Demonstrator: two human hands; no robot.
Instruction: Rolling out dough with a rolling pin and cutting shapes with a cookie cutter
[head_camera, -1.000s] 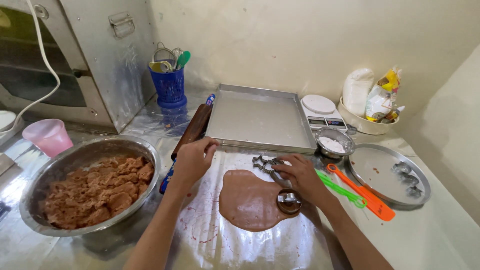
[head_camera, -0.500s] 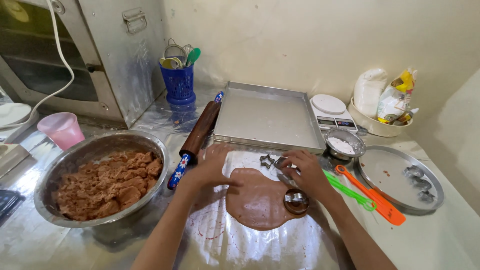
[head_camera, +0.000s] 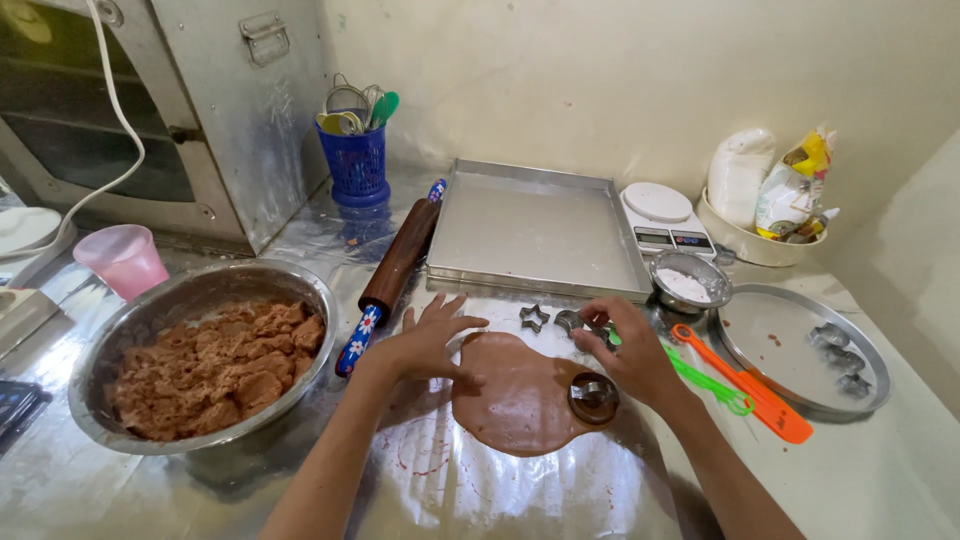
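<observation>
1. While the head camera looks down on a foil-covered worktop (head_camera: 480, 490), the rolled brown dough sheet (head_camera: 515, 395) lies flat at its centre, between the two hands.
2. Left hand (head_camera: 430, 345): fingers spread and loosely open, fingertips resting at the dough's 10 o'clock edge; it grips nothing.
3. Right hand (head_camera: 625, 355): sits at the dough's 2 o'clock, fingers curled toward a small metal cutter (head_camera: 570, 320). Whether they actually pinch it cannot be told; the fingertips mask the contact.
4. A round metal cutter (head_camera: 593, 393) stands pressed into the dough at its 3 o'clock edge, just under the right palm.
5. A star-shaped cutter (head_camera: 533, 317) lies on the foil at 12 o'clock from the dough, apart from both hands.
6. A rolling pin (head_camera: 395, 270), brown with blue flowered handles, lies diagonally at 11 o'clock, near the left hand.
7. A steel bowl (head_camera: 110, 350) of rough brown dough lumps sits at 9 o'clock.
8. A baking tray (head_camera: 535, 230) sits at 12 o'clock, farther back.
9. A round metal plate (head_camera: 770, 330) at 3 o'clock carries several small items; too small to identify.
10. Green and orange plastic utensils (head_camera: 745, 395) lie beside that plate, partly hidden by the right wrist.
11. Both forearms are cut off by the lower frame edge.
</observation>
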